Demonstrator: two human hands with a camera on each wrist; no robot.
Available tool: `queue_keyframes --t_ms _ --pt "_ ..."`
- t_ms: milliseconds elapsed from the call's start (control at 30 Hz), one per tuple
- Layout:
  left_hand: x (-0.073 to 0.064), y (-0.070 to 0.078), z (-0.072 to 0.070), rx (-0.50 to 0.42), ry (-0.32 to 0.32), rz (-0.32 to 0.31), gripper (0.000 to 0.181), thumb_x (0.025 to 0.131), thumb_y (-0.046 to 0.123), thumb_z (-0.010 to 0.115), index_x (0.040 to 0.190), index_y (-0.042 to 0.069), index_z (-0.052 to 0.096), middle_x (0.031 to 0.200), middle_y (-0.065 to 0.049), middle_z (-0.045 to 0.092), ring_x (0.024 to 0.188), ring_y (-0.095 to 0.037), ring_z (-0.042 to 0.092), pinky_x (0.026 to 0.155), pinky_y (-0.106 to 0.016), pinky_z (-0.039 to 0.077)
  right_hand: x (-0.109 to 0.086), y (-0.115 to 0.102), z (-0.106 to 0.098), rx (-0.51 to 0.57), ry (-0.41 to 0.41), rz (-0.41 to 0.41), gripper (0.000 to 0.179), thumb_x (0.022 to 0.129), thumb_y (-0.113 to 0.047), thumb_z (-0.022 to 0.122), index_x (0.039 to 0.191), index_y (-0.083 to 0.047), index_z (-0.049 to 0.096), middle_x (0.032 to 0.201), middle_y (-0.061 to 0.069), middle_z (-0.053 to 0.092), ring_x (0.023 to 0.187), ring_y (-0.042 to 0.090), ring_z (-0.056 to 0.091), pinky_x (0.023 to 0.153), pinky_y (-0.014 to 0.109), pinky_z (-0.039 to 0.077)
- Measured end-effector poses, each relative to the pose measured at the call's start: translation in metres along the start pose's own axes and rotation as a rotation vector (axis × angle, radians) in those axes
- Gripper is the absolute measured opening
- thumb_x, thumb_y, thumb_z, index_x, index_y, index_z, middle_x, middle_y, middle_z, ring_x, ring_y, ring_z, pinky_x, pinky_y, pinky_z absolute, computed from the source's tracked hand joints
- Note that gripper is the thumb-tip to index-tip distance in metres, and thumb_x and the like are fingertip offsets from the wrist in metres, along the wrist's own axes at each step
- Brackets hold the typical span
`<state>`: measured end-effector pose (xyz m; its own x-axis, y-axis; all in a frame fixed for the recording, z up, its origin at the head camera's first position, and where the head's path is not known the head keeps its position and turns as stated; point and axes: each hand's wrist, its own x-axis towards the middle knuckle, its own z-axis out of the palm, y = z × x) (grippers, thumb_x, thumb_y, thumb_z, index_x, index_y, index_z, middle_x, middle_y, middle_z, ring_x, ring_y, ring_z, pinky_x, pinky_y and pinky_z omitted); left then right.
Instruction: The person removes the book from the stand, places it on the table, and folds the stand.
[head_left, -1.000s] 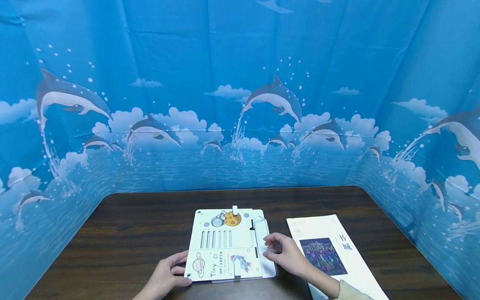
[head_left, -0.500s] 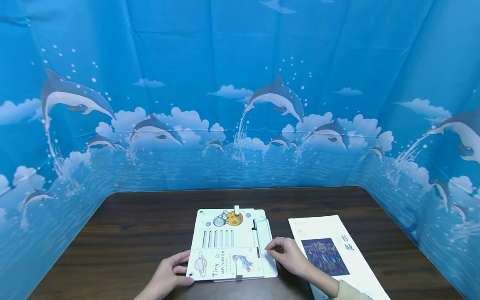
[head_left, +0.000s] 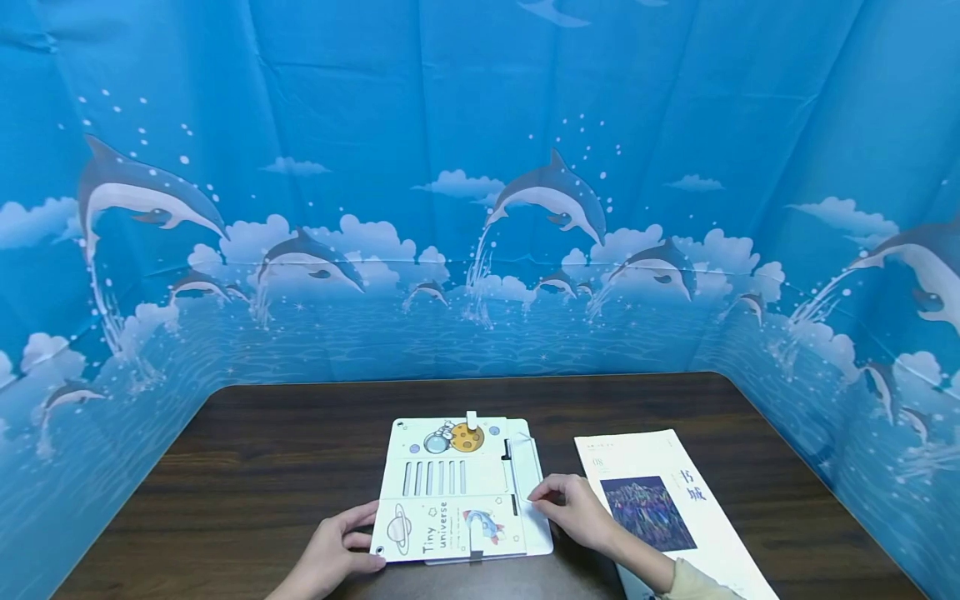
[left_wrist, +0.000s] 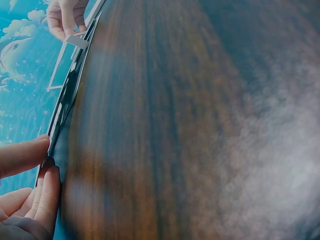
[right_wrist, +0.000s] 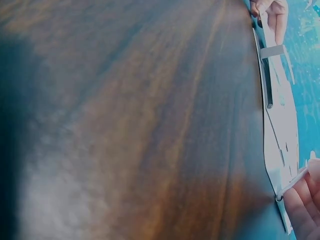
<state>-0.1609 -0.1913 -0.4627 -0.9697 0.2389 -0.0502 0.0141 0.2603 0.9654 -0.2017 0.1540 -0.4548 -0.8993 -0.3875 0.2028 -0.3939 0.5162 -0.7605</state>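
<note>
— Hands first: what are you holding?
— Your left hand [head_left: 333, 554] grips the white space-print folding stand [head_left: 457, 492] lying flat on the dark wooden table [head_left: 262, 467]; your right hand [head_left: 573, 510] pinches its side flap.

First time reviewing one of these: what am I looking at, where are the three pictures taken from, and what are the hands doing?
No machine here: a person works with bare hands. The wide picture comes from a head-worn camera; the two blurry ones from cameras on each wrist. On the dark wooden table lies a white space-themed folding board, and beside it a white magazine with a colourful cover picture. The left hand grips the board's near left corner; the right hand pinches its right-side flap.
</note>
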Motion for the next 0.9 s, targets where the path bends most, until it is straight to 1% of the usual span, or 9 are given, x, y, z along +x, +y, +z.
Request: queue_keyframes --t_ms 200,367,600,667,767,800,900 --pt "0.0 0.001 -0.001 0.006 -0.006 0.006 0.078 0.062 -0.013 0.072 0.125 -0.025 0.029 0.115 -0.036 0.049 0.083 -0.025 0.065 0.064 -0.026 0.053 0.003 0.0 -0.001 -0.014 -0.014 -0.006 0.007 0.081 -0.003 0.063 0.081 -0.004 0.07 0.081 0.001 0.066 0.072 0.007 0.057 0.066 0.022 0.049" --pt "0.0 0.001 -0.002 0.005 -0.014 0.03 0.078 0.062 -0.014 0.072 0.125 -0.026 0.028 0.115 -0.037 0.048 0.084 -0.026 0.065 0.064 -0.027 0.053 0.006 -0.002 -0.001 -0.019 -0.036 -0.013 0.007 0.081 -0.003 0.064 0.081 -0.004 0.071 0.079 0.001 0.067 0.072 0.007 0.057 0.066 0.022 0.048" --pt "0.002 0.002 -0.001 0.019 -0.003 0.009 0.079 0.061 -0.012 0.073 0.125 -0.024 0.029 0.115 -0.036 0.049 0.083 -0.024 0.065 0.064 -0.026 0.053 0.013 -0.004 0.0 -0.067 -0.075 -0.049 0.007 0.079 -0.003 0.066 0.077 -0.005 0.072 0.075 -0.001 0.068 0.069 0.004 0.056 0.063 0.021 0.047" --pt "0.002 0.001 -0.001 0.019 -0.007 0.017 0.078 0.061 -0.012 0.073 0.125 -0.025 0.029 0.115 -0.036 0.049 0.083 -0.024 0.065 0.064 -0.026 0.053 0.014 -0.004 0.0 -0.081 -0.083 -0.054 0.007 0.079 -0.003 0.066 0.076 -0.006 0.072 0.074 -0.001 0.068 0.068 0.003 0.055 0.063 0.021 0.046" --pt "0.001 0.0 -0.001 0.015 -0.014 0.026 0.078 0.061 -0.013 0.073 0.125 -0.025 0.029 0.116 -0.037 0.048 0.083 -0.025 0.065 0.064 -0.026 0.053 0.013 -0.003 0.0 -0.092 -0.089 -0.089 0.006 0.078 -0.003 0.067 0.075 -0.005 0.072 0.072 -0.003 0.067 0.066 0.002 0.054 0.061 0.021 0.045" --pt "0.001 0.0 -0.001 0.015 -0.016 0.028 0.078 0.062 -0.013 0.073 0.125 -0.025 0.029 0.116 -0.037 0.048 0.082 -0.025 0.065 0.064 -0.026 0.053 0.013 -0.003 0.0 -0.099 -0.087 -0.121 0.006 0.077 -0.002 0.067 0.074 -0.005 0.072 0.072 -0.003 0.067 0.065 0.002 0.053 0.059 0.02 0.045" --pt "0.001 -0.001 0.0 0.01 -0.021 0.028 0.078 0.062 -0.013 0.072 0.125 -0.025 0.028 0.118 -0.038 0.047 0.082 -0.024 0.065 0.064 -0.026 0.053 0.012 -0.004 0.0 -0.093 -0.088 -0.133 0.006 0.076 -0.001 0.067 0.074 -0.005 0.072 0.07 -0.005 0.066 0.062 0.001 0.051 0.056 0.02 0.043"
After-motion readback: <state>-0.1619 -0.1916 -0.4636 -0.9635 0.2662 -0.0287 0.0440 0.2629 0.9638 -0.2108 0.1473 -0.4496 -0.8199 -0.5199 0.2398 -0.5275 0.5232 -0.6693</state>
